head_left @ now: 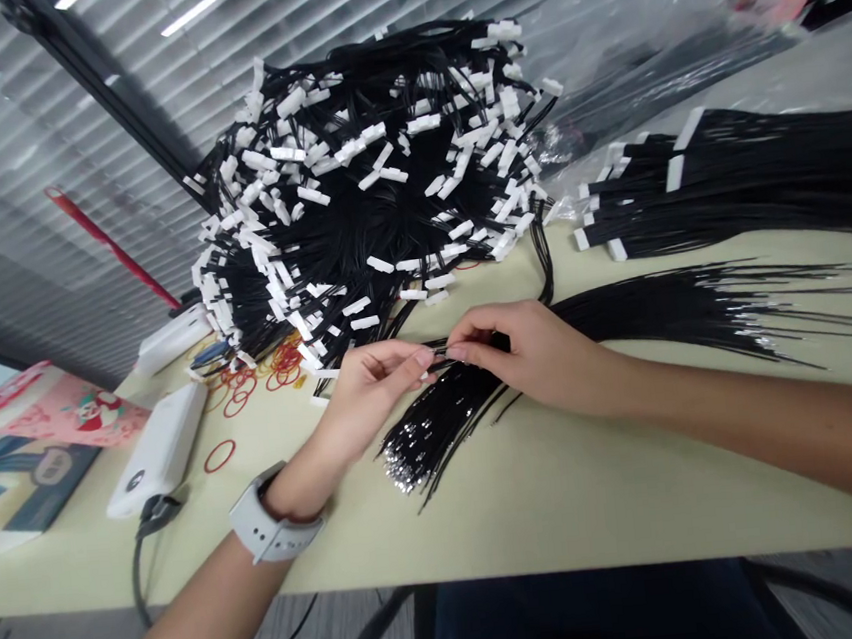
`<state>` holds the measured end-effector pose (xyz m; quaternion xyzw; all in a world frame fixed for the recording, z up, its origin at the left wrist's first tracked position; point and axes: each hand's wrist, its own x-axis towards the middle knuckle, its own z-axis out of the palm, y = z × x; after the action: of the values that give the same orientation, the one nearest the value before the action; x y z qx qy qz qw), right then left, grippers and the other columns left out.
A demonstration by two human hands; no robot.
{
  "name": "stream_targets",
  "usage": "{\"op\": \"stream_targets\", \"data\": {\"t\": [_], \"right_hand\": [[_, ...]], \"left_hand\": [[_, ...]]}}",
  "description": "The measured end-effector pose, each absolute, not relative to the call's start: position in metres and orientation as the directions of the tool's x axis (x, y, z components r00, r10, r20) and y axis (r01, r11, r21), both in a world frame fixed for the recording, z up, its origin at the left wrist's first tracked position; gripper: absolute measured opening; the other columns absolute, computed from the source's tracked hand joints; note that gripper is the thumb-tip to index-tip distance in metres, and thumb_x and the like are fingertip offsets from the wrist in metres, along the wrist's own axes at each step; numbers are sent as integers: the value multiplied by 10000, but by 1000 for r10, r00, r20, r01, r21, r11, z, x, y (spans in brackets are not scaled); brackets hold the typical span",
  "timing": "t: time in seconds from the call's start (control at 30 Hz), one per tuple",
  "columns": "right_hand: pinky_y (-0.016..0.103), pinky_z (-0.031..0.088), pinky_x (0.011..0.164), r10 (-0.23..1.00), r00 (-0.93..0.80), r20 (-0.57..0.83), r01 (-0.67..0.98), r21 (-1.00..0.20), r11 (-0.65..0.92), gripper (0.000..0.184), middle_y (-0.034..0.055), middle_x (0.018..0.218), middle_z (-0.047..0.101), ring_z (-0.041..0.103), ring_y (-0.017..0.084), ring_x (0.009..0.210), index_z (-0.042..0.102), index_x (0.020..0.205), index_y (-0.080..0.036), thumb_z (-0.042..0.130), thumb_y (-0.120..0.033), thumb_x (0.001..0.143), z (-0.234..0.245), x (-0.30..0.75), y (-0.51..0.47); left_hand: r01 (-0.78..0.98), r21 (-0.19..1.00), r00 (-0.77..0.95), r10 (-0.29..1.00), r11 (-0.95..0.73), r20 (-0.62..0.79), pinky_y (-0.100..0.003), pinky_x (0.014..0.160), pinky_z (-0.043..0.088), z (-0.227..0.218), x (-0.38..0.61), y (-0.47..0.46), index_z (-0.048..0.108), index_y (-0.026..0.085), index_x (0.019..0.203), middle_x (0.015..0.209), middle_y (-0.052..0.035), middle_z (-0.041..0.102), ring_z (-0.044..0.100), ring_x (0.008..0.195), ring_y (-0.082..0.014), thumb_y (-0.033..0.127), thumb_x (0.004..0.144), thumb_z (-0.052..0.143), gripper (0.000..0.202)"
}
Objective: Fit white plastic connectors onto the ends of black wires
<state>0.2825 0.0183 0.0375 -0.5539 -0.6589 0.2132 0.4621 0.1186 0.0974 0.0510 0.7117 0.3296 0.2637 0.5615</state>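
My left hand, with a pale watch strap on its wrist, is closed in a pinch on thin black wires. Close by on the right, my right hand pinches the same small group of wires, fingertips almost touching the left ones. Beneath both hands lies a bundle of black wires whose shiny metal ends fan out at the lower left. Another fan of black wires with silvery tips stretches right, beyond my right wrist. Exactly what sits between the fingertips is too small to make out.
Behind the hands rises a large heap of black cables with white connectors. More bundled cables lie at the right by clear plastic bags. Rubber bands, a white power strip and a pink cup are at the left.
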Motion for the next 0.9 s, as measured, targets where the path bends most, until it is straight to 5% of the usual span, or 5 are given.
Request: {"op": "stream_targets", "data": {"t": [0.2, 0.57, 0.9], "right_hand": [[228, 386, 578, 927, 49, 372, 529, -797, 291, 133, -10, 716, 647, 533, 98, 624, 642, 762, -165, 526, -203, 815, 36, 285, 18], [246, 406, 617, 934, 41, 355, 504, -815, 287, 132, 1, 748, 662, 565, 120, 670, 654, 782, -173, 529, -202, 812, 37, 284, 19], [233, 397, 608, 924, 51, 380, 485, -818, 309, 134, -3, 739, 653, 546, 102, 643, 638, 772, -167, 510, -151, 808, 36, 281, 19]], "left_hand": [[184, 981, 637, 768, -65, -69, -205, 621, 516, 51, 117, 100, 716, 199, 755, 795, -31, 714, 634, 655, -109, 278, 731, 664, 99], [269, 921, 659, 751, -280, 36, -210, 536, 459, 52, 120, 98, 684, 171, 700, 598, -12, 661, 568, 545, -103, 238, 763, 606, 121], [264, 936, 670, 742, -232, -5, -212, 513, 431, 52, 120, 96, 687, 163, 695, 584, -17, 645, 544, 529, -100, 253, 755, 606, 135]]}}
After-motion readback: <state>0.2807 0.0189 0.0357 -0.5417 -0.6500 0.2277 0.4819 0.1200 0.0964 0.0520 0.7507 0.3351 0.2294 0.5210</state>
